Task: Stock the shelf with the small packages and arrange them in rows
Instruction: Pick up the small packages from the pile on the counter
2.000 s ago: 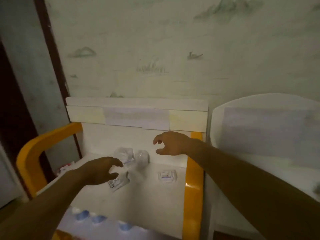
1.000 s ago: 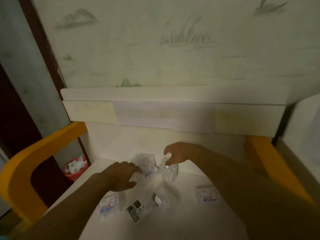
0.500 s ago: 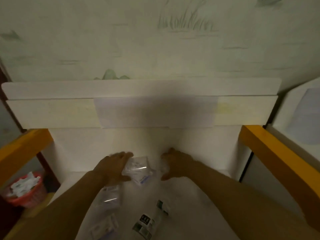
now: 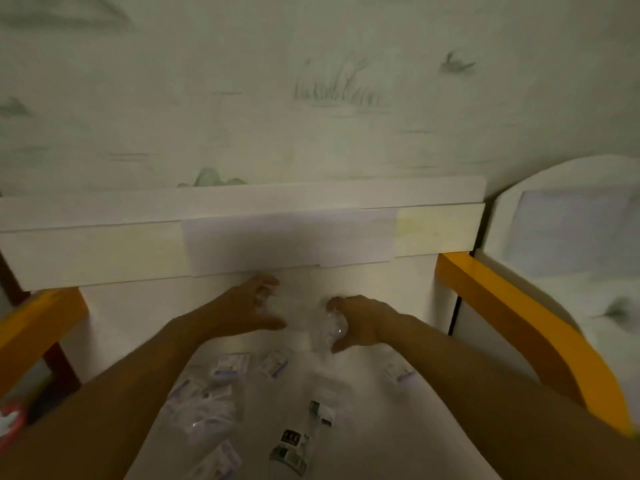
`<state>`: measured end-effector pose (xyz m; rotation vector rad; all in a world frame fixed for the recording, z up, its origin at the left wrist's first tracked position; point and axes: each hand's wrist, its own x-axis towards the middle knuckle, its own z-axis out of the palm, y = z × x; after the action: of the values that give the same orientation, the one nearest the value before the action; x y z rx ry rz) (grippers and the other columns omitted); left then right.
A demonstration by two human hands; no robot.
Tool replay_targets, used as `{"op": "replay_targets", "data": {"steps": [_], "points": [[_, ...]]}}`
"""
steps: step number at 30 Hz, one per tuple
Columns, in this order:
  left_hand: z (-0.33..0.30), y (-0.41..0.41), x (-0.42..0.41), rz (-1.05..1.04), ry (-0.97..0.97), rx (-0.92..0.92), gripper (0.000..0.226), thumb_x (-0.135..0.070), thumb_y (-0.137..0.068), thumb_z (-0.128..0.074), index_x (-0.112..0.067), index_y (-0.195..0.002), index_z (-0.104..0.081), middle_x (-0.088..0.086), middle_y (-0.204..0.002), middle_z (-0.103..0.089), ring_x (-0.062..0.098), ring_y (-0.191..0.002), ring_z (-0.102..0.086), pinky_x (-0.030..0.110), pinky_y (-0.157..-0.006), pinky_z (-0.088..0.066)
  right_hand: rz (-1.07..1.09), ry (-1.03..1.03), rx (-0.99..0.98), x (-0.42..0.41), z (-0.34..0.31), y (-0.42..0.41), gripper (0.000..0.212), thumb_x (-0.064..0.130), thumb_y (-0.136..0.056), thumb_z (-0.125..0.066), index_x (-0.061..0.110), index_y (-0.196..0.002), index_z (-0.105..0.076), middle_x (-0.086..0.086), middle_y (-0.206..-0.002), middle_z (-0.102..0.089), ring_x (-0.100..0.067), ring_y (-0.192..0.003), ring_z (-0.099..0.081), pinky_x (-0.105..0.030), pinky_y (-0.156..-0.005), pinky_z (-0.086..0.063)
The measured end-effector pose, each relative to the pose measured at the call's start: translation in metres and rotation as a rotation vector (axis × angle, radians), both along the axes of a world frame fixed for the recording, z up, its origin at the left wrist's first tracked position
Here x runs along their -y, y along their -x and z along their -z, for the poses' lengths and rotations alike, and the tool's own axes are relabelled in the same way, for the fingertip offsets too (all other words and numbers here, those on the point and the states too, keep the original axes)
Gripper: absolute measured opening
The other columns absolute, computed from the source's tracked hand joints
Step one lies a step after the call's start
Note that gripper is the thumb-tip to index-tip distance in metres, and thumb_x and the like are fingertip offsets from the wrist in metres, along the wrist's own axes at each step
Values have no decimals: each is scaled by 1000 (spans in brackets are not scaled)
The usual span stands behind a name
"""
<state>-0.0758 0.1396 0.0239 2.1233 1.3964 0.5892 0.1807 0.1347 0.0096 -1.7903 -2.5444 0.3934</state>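
Note:
Both my hands reach to the back of the white shelf [image 4: 353,445]. My left hand [image 4: 247,306] grips a small clear package [image 4: 268,301] against the shelf's back wall, fingers curled over it. To its right, my right hand [image 4: 356,322] holds another clear package [image 4: 327,329] upright between thumb and fingers. Several small packages lie loose on the shelf in front: a white labelled one [image 4: 230,365], another [image 4: 273,363], one at the right [image 4: 398,372], and dark-labelled ones [image 4: 294,445] near the front. The picture is blurred.
A white board with a taped paper [image 4: 287,242] overhangs the shelf just above my hands. Yellow side frames stand at the left [image 4: 38,317] and right [image 4: 502,306]. A second white unit [image 4: 561,237] is at the right. A red bin [image 4: 12,419] sits low left.
My view moved closer and down onto the shelf. Both hands went from reaching toward the packages to holding one each, and lifted them toward the back wall.

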Motion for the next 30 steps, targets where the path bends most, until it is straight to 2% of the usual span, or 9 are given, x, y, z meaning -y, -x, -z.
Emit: {"op": "replay_targets", "data": {"steps": [2,3,5,8,13,17,21,25,30], "points": [[-21,-20,-4,-14,-26,116,77,-49,-61,-84,-28,-123,-43,-3,-118,-54,9,-100,-58,23,-80,-51,37,-71,5,8,-28,-16,91,51,-68,-80,24,-143,-36,-4,-140,-50,-26,-125,-48,-38,-101,-42],[-33,-30,-4,-9,-30,151,78,-53,-59,-82,-25,-120,-43,-3,-113,-53,10,-96,-58,24,-77,-52,54,-95,-6,12,-42,-25,89,49,-68,-81,24,-142,-38,-3,-140,-50,-26,-125,-48,-37,-101,-42],[-54,-51,-3,47,-35,210,85,-67,-51,-79,-24,-114,-44,-2,-103,-53,14,-88,-59,32,-76,-56,96,-129,-42,20,-72,-43,86,45,-69,-81,22,-141,-41,-2,-140,-51,-24,-125,-48,-34,-101,-40],[-81,-85,-2,177,-126,234,65,-59,-62,-78,-27,-110,-47,-2,-95,-55,15,-79,-57,44,-80,-56,148,-195,-83,34,-109,-72,79,40,-71,-82,20,-137,-45,-3,-137,-51,-23,-123,-49,-31,-100,-40],[-128,-153,3,346,-235,314,61,-55,-68,-77,-32,-117,-49,-4,-113,-61,18,-100,-65,38,-82,-59,240,-342,-62,60,-144,-128,72,36,-73,-80,18,-135,-49,-7,-130,-56,-24,-117,-52,-32,-95,-43],[-152,-215,4,424,-295,369,59,-62,-60,-74,-43,-111,-53,-6,-114,-60,15,-100,-64,41,-85,-57,338,-441,-151,84,-161,-189,76,36,-72,-80,21,-138,-46,-6,-135,-53,-25,-122,-51,-33,-97,-43],[-158,-288,4,413,-266,283,79,-70,-53,-75,-42,-121,-47,-6,-114,-58,10,-98,-63,34,-85,-56,464,-439,-136,120,-166,-268,79,38,-72,-79,27,-140,-40,-6,-137,-47,-26,-123,-48,-37,-101,-42],[-154,-372,19,457,-259,160,80,-65,-58,-79,-35,-124,-45,-5,-116,-56,11,-99,-61,28,-86,-51,580,-408,-134,162,-159,-353,82,43,-72,-80,29,-141,-38,-4,-142,-47,-25,-126,-47,-39,-104,-41],[-139,-480,50,614,-262,-80,95,-85,-41,-65,-40,-123,-45,-10,-118,-52,0,-85,-56,20,-79,-44,654,-377,-132,208,-142,-438,83,47,-71,-79,31,-141,-37,-2,-141,-48,-24,-125,-48,-42,-104,-43]]}}
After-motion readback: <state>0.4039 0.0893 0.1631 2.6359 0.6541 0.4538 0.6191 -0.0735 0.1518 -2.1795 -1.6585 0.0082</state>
